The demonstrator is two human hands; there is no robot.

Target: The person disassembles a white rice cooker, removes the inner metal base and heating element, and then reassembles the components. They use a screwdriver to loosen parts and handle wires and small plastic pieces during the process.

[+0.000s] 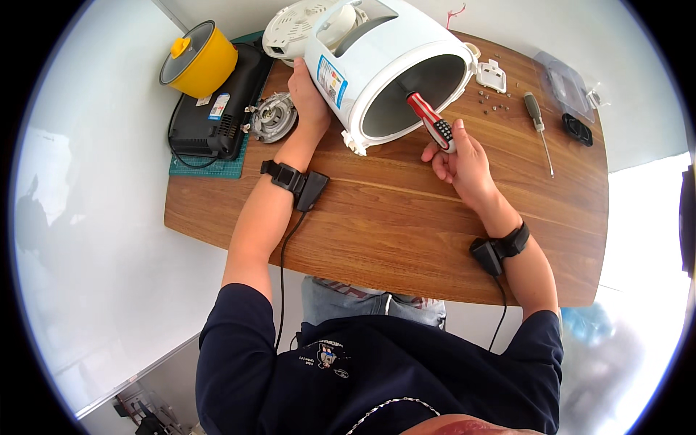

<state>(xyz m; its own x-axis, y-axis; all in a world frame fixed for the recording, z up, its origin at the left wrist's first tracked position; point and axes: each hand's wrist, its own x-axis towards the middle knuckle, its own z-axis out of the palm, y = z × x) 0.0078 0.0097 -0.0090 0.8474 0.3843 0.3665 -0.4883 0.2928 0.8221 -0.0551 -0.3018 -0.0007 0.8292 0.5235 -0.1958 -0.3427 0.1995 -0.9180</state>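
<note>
A white appliance housing (395, 54) lies tilted at the far middle of the table, its round dark opening facing me. My left hand (310, 98) holds it by the left side, with the thumb on the shell and the other fingers mostly hidden. My right hand (464, 163) grips a screwdriver (433, 123) by its red, white and black patterned handle. The screwdriver points into the dark opening, and its tip cannot be made out. Close to my left hand lies a round metal part (274, 117) with small fittings.
On the left, a yellow pot (206, 65) with a lid stands on a black appliance (217, 127) over a green mat (230, 169). A white vented part (286, 32) is behind. To the right lie small screws (495, 107), a white plate (491, 76), another screwdriver (535, 112) and a clear box (564, 80).
</note>
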